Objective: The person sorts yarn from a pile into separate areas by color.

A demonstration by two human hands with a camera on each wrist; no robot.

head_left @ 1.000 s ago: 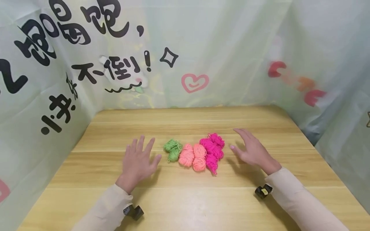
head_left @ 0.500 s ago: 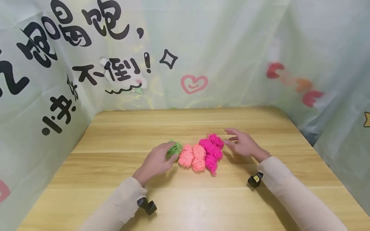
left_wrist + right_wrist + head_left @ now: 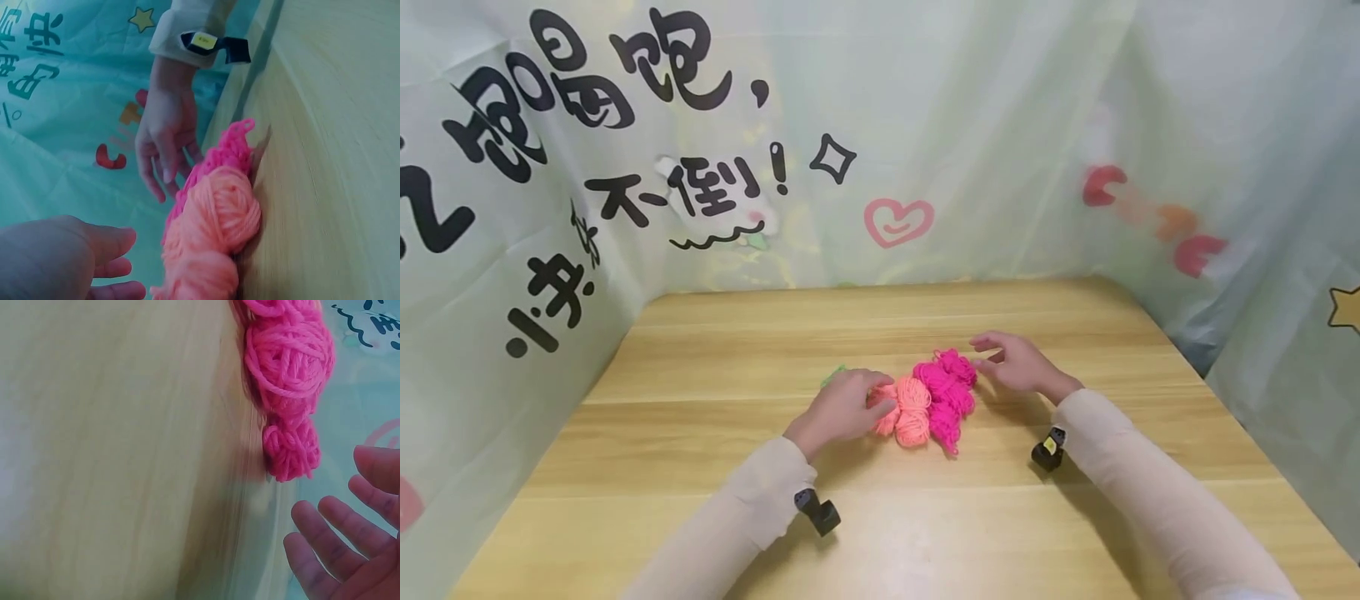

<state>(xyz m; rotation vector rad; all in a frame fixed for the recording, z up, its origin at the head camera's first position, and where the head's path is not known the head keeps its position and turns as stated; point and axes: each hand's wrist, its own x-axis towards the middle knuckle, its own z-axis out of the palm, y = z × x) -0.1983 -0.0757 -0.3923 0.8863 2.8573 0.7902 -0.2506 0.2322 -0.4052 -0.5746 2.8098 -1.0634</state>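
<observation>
Two coral skeins, one part-hidden by the left hand, lie between green yarn and magenta yarn on the tabletop, long axes running near to far, that grip apart, the right hand likewise.
</observation>
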